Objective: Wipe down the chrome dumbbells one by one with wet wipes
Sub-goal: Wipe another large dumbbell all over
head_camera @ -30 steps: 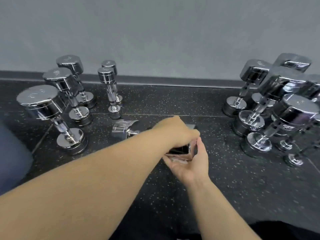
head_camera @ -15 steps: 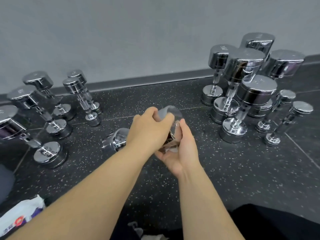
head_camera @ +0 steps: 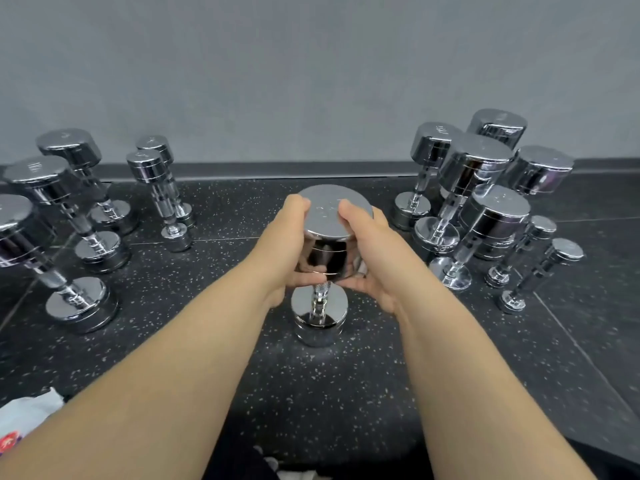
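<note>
I take this for a gym's weights corner: chrome dumbbells (head_camera: 475,168) clustered left and right on black speckled rubber flooring (head_camera: 346,393), against a grey wall (head_camera: 311,64).

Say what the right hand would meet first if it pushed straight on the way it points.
The top head of the upright dumbbell, which the right hand grips; beyond that, probably the left hand on its other side.

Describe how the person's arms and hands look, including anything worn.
The left forearm and right forearm are bare, no sleeves in view. The left hand and right hand wear no gloves; no ring, watch or bracelet shows.
</note>
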Demonstrator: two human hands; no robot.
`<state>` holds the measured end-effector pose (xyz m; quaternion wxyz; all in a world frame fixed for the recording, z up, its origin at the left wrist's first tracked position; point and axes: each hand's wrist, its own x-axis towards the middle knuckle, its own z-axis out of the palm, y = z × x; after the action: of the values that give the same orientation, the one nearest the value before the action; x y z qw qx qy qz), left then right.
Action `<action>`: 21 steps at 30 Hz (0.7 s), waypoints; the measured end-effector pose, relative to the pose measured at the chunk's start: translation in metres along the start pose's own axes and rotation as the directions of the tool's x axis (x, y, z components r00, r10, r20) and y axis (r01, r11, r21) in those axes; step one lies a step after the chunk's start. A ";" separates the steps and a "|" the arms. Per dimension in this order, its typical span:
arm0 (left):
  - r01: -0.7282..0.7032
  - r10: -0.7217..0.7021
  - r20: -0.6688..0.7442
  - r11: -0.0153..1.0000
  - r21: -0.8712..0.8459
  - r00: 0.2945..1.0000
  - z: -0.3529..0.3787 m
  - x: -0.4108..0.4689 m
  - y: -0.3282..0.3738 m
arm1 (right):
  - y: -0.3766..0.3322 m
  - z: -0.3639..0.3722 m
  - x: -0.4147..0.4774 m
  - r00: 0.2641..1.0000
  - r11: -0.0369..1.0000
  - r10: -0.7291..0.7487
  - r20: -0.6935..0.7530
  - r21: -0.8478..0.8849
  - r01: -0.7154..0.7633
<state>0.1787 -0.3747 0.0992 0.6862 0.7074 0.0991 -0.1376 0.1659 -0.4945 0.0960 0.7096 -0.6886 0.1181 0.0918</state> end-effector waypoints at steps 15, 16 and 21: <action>-0.182 0.178 -0.067 0.981 -0.064 0.982 -0.011 0.000 -0.015 | -0.032 0.002 -0.007 0.921 0.644 -0.374 0.107 -0.685 0.341; -0.155 0.150 -0.047 0.977 -0.146 0.988 -0.008 0.002 -0.015 | -0.036 0.000 -0.007 0.917 0.615 -0.362 0.166 -0.697 0.369; -0.066 0.099 0.052 0.897 -0.437 0.994 -0.009 0.025 -0.020 | -0.038 -0.006 -0.016 0.886 0.462 -0.309 0.346 -0.759 0.458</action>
<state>0.1959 -0.3661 0.0725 0.8350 0.5346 0.0723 -0.1084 0.1617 -0.5017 0.1372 0.3126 -0.9369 -0.1541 0.0282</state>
